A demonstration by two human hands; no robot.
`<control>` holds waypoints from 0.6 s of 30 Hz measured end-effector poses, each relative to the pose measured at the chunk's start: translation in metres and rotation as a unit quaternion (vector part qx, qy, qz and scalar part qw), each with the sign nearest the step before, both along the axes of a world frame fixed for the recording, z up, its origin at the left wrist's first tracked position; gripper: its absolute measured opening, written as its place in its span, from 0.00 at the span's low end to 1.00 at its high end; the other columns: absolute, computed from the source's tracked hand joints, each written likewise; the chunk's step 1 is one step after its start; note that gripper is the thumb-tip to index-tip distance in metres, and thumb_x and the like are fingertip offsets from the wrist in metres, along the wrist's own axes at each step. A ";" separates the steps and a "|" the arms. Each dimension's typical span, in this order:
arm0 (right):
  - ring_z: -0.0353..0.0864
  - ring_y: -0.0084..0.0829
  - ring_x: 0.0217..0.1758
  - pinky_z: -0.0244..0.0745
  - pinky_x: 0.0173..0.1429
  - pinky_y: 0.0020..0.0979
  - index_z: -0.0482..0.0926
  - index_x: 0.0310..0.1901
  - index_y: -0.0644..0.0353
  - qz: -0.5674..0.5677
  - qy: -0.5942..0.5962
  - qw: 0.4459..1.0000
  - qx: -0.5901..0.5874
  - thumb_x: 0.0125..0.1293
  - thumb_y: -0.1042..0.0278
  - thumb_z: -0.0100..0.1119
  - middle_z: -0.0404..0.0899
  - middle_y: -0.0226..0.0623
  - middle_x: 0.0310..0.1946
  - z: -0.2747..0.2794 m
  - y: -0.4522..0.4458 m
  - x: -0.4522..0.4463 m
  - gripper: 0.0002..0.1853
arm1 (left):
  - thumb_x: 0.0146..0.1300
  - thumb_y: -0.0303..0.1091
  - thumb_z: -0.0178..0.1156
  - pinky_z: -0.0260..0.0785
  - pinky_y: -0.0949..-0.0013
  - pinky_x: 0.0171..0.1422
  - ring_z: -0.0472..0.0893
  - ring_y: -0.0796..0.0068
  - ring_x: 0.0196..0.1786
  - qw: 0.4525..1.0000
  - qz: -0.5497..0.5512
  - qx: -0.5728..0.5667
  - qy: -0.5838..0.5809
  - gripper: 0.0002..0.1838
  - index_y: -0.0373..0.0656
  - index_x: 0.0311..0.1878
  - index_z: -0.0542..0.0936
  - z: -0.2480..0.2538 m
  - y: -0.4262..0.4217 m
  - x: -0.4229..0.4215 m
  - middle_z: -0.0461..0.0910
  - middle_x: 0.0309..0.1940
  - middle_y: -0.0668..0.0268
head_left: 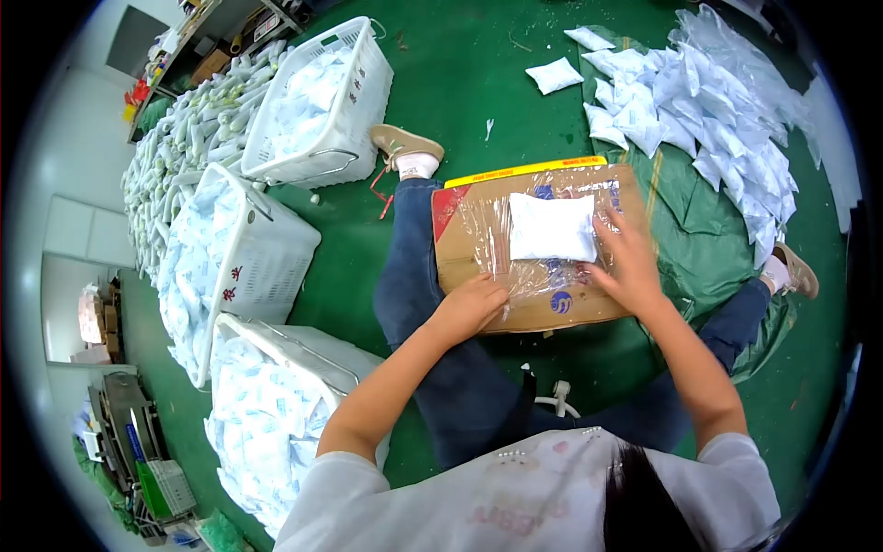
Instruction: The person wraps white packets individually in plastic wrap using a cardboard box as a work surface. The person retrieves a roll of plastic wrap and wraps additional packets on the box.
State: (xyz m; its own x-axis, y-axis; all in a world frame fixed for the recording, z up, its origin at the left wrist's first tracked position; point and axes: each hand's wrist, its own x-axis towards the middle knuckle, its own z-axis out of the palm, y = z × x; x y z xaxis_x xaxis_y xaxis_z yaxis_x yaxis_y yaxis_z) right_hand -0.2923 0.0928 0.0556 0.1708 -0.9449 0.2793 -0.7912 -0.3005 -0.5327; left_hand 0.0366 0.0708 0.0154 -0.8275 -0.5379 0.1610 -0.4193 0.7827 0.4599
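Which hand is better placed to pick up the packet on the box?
Probably the right hand: it is spread open beside the packet's right edge. The left hand is at the box's near-left part, apart from the packet.

The left hand (471, 305) hid part of the brown rectangular cardboard (526, 316). Lettering (499, 175) on the narrow yellow strip (549, 168) was unreadably small.

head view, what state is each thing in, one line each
clear film, creased
cardboard box, film-covered
white packet, lying on the film
left hand, curled, resting on the film
right hand, open, beside the white packet
far basket, filled
middle basket, filled
near basket, filled
packet heap, loose
green sheet, wrinkled
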 end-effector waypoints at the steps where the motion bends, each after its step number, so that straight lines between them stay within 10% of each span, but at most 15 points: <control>1: 0.69 0.52 0.66 0.61 0.71 0.48 0.72 0.66 0.54 -0.035 -0.024 0.999 0.023 0.51 0.61 0.74 0.69 0.48 0.65 -0.006 0.023 -0.014 0.38 | 0.61 0.28 0.60 0.68 0.54 0.67 0.79 0.53 0.51 1.000 0.013 0.005 0.005 0.08 0.41 0.43 0.75 -0.003 0.001 0.001 0.79 0.43 0.57; 10: 0.74 0.51 0.44 0.71 0.46 0.42 0.79 0.36 0.61 -0.011 0.014 0.999 -0.045 0.55 0.75 0.65 0.75 0.46 0.37 -0.077 0.049 -0.049 0.07 | 0.62 0.27 0.60 0.72 0.53 0.45 0.78 0.47 0.41 0.989 0.114 0.093 0.033 0.07 0.39 0.43 0.75 0.002 0.010 -0.002 0.77 0.35 0.51; 18: 0.74 0.46 0.35 0.70 0.38 0.41 0.76 0.30 0.61 0.140 0.056 0.988 -0.015 0.50 0.78 0.65 0.73 0.42 0.31 0.052 0.132 -0.088 0.07 | 0.57 0.21 0.62 0.75 0.58 0.55 0.81 0.51 0.46 0.966 0.189 0.135 0.117 0.08 0.39 0.41 0.78 0.109 0.100 0.044 0.80 0.39 0.54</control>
